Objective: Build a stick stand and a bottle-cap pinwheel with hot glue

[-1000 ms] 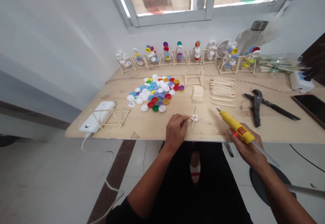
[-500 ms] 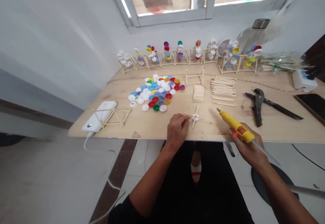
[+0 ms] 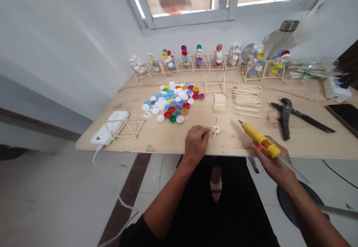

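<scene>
My left hand (image 3: 196, 142) pinches one stick of a small wooden-stick cross (image 3: 216, 129), which has a white bottle cap at its centre and lies near the table's front edge. My right hand (image 3: 275, 161) is wrapped round a yellow glue gun (image 3: 260, 138); a red light glows on its side and a clear glue stick juts out of its back. The nozzle points left toward the cross, apart from it. Beyond the cross lie a stack of short sticks (image 3: 219, 103) and a pile of longer sticks (image 3: 246, 99).
A heap of coloured bottle caps (image 3: 173, 101) lies left of centre. Stick frames with cap wheels (image 3: 199, 62) line the wall. One bare stick frame (image 3: 128, 129) leans by a white power bank (image 3: 110, 128). Black pliers (image 3: 285, 118) and a phone (image 3: 344, 118) lie at right.
Both hands, the cross and the glue gun hold nearly the same places. The whole view has shifted very slightly.
</scene>
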The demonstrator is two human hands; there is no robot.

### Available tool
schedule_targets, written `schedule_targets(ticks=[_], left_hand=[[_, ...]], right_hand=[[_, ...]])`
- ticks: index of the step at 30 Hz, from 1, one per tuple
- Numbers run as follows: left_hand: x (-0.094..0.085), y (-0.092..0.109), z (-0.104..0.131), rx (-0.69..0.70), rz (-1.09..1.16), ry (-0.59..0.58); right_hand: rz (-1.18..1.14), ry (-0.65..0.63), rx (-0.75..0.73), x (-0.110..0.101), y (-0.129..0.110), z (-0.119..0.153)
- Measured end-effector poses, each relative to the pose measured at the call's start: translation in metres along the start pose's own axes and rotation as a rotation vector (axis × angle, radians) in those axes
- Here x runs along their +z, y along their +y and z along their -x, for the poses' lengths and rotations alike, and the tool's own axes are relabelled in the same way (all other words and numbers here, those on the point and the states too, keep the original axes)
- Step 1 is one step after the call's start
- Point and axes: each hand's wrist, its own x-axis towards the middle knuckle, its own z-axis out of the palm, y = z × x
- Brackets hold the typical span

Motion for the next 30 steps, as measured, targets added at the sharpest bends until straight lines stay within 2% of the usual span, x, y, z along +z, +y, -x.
schedule_targets(ticks=[19, 30], left_hand=[[0.0005, 0.0034, -0.0012, 0.016, -0.073, -0.002], [0.0023, 0.0023, -0.0004, 0.062, -0.137, 0.006]], right_hand=[[0.017, -0.039, 0.087, 0.0008, 0.0003, -0.0021], [-0.007, -0.035, 0.069, 0.0019, 0.0006, -0.0014]])
